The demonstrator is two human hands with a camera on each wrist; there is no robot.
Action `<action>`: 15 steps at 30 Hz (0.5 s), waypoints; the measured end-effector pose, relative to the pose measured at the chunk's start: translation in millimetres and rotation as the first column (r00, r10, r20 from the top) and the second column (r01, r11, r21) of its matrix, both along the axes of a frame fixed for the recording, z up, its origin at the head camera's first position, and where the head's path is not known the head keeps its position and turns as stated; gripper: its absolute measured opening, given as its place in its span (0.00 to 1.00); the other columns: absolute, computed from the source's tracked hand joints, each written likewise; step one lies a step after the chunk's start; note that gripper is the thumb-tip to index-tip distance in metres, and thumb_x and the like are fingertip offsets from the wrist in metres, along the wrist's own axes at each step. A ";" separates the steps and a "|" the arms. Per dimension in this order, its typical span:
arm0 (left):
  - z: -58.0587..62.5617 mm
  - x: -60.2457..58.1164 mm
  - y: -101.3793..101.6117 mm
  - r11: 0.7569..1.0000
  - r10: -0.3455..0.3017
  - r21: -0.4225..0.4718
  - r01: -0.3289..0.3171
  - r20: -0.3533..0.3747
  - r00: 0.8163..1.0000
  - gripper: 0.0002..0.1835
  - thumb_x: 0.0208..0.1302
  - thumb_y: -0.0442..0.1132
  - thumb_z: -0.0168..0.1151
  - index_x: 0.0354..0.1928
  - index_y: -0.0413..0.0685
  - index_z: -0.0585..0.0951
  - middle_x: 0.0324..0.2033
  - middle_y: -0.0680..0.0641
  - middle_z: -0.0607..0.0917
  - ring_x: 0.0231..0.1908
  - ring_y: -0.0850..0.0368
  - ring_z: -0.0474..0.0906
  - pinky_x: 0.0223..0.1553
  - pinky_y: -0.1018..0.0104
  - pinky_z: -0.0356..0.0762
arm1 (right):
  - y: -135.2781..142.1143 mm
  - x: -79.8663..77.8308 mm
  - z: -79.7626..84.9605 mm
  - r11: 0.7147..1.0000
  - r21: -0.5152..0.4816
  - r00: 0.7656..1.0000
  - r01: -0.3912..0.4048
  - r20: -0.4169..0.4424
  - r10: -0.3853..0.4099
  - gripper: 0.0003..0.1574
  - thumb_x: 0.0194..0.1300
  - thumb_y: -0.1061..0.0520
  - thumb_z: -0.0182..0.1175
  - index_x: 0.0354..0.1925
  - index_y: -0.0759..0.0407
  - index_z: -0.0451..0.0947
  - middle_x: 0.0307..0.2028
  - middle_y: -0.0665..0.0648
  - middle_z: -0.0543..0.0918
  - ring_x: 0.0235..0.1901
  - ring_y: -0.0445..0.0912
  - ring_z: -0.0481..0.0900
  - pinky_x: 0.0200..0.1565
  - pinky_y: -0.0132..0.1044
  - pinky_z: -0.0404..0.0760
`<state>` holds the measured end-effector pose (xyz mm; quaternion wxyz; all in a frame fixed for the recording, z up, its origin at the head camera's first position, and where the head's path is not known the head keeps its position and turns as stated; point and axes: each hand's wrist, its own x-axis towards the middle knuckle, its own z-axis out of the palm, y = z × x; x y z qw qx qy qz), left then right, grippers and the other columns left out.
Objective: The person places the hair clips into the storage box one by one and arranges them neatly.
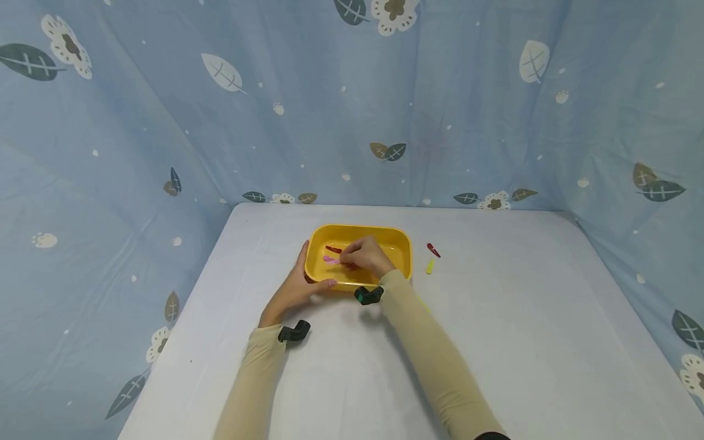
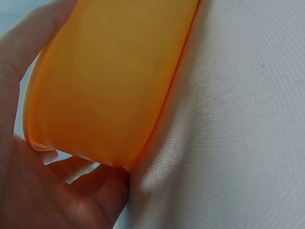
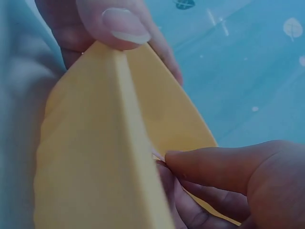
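Note:
A yellow plastic tray (image 1: 403, 245) stands on the white table. My left hand (image 1: 297, 287) grips its left end, thumb over the front rim and fingers around the outside; in the left wrist view those fingers (image 2: 71, 191) lie against the tray's end wall. Inside the tray, my right hand (image 1: 367, 255) pinches a pink hair clip (image 1: 330, 260) between thumb and fingertips. Only a sliver of this clip shows beside the right thumb (image 3: 205, 167) in the right wrist view. Just behind it, a red hair clip (image 1: 333, 249) lies on the tray floor.
Right of the tray, a dark red hair clip (image 1: 433, 250) and a yellow-green hair clip (image 1: 430, 266) lie on the white tablecloth (image 1: 528, 318). A bit of yellow peeks out beside the right sleeve (image 1: 434, 348). Behind the table hangs a blue patterned curtain (image 1: 308, 110).

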<state>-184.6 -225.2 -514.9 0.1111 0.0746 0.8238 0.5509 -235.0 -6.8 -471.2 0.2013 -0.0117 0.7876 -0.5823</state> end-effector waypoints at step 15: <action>-1.4 -0.5 -0.7 0.999 0.007 -0.035 -0.008 -0.021 1.000 0.69 0.59 0.56 0.77 0.84 0.58 0.33 0.84 0.46 0.49 0.77 0.45 0.62 0.80 0.44 0.57 | -10.4 3.5 -6.2 0.996 0.087 1.000 -0.026 -0.005 0.027 0.06 0.66 0.64 0.69 0.37 0.68 0.89 0.31 0.62 0.91 0.25 0.46 0.87 0.34 0.33 0.89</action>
